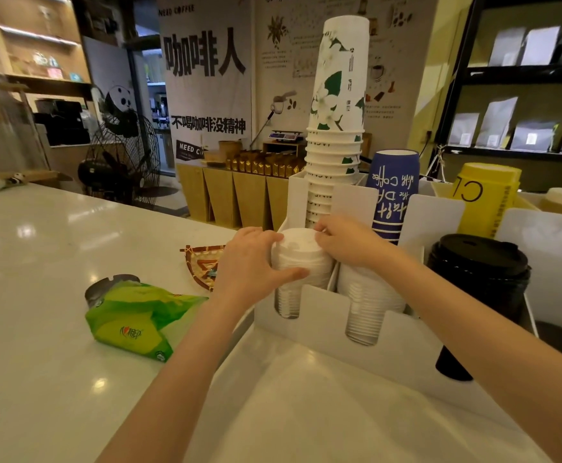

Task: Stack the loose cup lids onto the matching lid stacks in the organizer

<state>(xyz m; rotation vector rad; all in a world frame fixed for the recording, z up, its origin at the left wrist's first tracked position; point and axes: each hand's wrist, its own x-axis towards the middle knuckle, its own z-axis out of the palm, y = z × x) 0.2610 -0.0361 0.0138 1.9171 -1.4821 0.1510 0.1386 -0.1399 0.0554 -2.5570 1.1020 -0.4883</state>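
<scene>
Glossy counter (55,235); matt white plastic lids (298,248).

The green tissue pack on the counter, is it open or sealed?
Open: the green tissue pack has its end flap torn up and gaping.

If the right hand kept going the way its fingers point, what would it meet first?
The right hand points leftward across the top of the white lid stack. Going on, it would probably meet the left hand gripping that stack's far side, though depth is unclear.
</scene>
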